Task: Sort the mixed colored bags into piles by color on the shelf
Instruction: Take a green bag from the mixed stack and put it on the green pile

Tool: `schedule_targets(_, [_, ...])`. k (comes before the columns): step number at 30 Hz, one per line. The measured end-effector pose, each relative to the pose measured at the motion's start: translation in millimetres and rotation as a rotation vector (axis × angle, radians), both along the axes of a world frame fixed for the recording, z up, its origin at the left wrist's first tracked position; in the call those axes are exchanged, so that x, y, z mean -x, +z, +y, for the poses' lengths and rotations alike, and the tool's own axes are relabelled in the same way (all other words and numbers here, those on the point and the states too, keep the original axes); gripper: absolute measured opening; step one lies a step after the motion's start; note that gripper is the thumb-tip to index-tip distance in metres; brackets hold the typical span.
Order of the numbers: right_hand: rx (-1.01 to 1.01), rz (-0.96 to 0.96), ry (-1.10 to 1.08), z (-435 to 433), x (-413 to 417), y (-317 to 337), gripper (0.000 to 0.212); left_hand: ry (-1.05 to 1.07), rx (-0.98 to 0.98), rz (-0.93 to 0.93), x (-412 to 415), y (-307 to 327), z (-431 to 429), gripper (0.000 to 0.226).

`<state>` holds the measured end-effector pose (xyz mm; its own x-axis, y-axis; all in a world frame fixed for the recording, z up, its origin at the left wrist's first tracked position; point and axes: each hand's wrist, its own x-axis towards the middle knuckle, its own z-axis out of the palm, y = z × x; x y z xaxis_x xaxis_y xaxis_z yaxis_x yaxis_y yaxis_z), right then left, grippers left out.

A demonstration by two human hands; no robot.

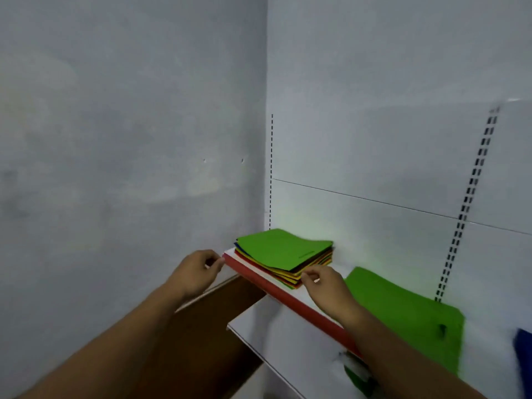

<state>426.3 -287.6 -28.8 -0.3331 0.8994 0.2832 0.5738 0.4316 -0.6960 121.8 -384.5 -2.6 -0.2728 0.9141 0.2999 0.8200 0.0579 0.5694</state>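
So there's one mixed stack (285, 250) of colored bags at the far left end of the top shelf (341, 266), pushed close to the wall corner. A green bag is on top, with yellow, orange, red and a bit of blue peeking out at the edges underneath. I can't count the layers, too blurry.

To the right of it, apart from the stack, one green bag (403, 306) lies flat on the same shelf. I can't tell if more are under it. At the far right one blue bag (524, 361) is cut off by the frame.

Two hands are in view. The right hand (325, 283) is at the stack's near right corner, its fingers (309, 273) curled in and pinching the corner of the lower bags, just left of the lone green bag. The left hand (195, 272) is at the left end of the shelf's red front edge (276, 289), near the stack's left side but not on it. Its fingers (214, 259) are curled with the tips right at the strip's end. I can't tell if they're gripping it or just touching.

A lower shelf (288, 341) sticks out below. Two slotted uprights run up the back panel, one left (271, 168) and one right (475, 182).
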Motion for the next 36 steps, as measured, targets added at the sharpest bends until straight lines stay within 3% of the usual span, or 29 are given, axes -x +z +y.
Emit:
schedule_targets(7, [-0.001, -0.016, 0.124, 13.3, 153.0, -12.4, 0.018, 0.131, 0.01, -0.071, 142.6, -30.4, -23.0, 0.022])
schedule_targets(16, [-0.015, -0.056, 0.091, 97.7, 225.2, -36.9, 0.02, 0.193, 0.016, -0.092, 211.8, -53.0, 30.6, 0.019])
schedule_targets(23, [-0.049, 0.037, -0.042, 211.9, 206.7, -32.8, 0.01, 0.133, 0.005, -0.092, 205.9, -40.3, 149.7, 0.014])
schedule_targets(31, [-0.065, -0.059, -0.247, 285.1, 116.6, -50.4, 0.016, -0.085, 0.061, -0.01, 150.4, -56.8, 286.0, 0.013])
schedule_targets(36, [-0.057, -0.122, -0.4, 283.0, 76.7, -68.0, 0.031, -0.191, 0.202, 0.13, 123.8, -83.8, 351.1, 0.04])
